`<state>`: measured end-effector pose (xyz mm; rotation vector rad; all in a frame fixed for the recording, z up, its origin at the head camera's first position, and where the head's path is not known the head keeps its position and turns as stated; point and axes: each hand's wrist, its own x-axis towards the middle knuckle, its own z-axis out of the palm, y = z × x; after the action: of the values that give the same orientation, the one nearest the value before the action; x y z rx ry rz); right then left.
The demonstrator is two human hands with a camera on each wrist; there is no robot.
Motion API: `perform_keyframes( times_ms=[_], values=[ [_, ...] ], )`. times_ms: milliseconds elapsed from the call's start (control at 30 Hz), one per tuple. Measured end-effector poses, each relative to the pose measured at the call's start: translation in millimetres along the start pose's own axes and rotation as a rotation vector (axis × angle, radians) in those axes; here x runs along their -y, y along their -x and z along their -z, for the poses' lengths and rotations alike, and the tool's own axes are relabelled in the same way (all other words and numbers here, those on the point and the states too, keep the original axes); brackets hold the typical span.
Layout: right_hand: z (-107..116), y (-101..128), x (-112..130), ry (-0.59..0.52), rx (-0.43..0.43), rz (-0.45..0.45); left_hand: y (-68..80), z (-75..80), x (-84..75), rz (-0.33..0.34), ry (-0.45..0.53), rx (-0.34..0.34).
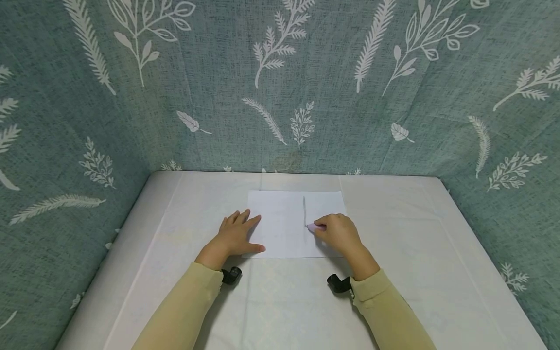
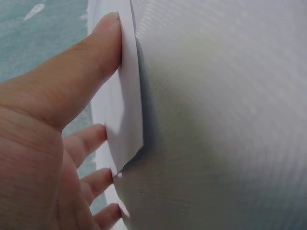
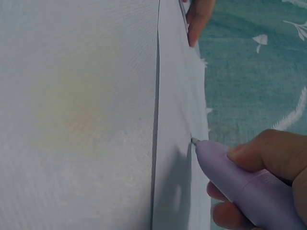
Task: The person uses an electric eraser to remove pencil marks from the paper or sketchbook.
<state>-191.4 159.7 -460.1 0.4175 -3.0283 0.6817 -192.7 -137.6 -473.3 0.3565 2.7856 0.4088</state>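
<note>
Now my right hand (image 1: 339,233) pinches the pen (image 3: 240,179), tip on the sheet (image 1: 284,228) at the near end of the far-running line (image 1: 304,210); my left hand (image 1: 236,236) presses the sheet's left edge flat.

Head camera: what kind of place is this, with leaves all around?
Probably a small curtained-off work table: leaf-print cloth hangs on three sides, a white cover lies over the table, and a sheet of paper sits between the hands.

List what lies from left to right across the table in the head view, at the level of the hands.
Bare table cover → left hand pressing flat on the paper's left edge → sheet of paper → drawn line → purple pen → right hand gripping it → bare table cover again.
</note>
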Motion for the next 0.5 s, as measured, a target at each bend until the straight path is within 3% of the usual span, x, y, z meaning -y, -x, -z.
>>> perform_keyframes(
  times_ms=[333,500],
  values=[
    [1.8,0.9,1.0,0.003,0.003,-0.02,0.4,1.0,-0.2,-0.013,0.012,-0.004],
    [1.5,0.1,2.6,0.001,0.015,0.028,0.9,1.7,-0.4,-0.009,0.015,0.001]
  ],
)
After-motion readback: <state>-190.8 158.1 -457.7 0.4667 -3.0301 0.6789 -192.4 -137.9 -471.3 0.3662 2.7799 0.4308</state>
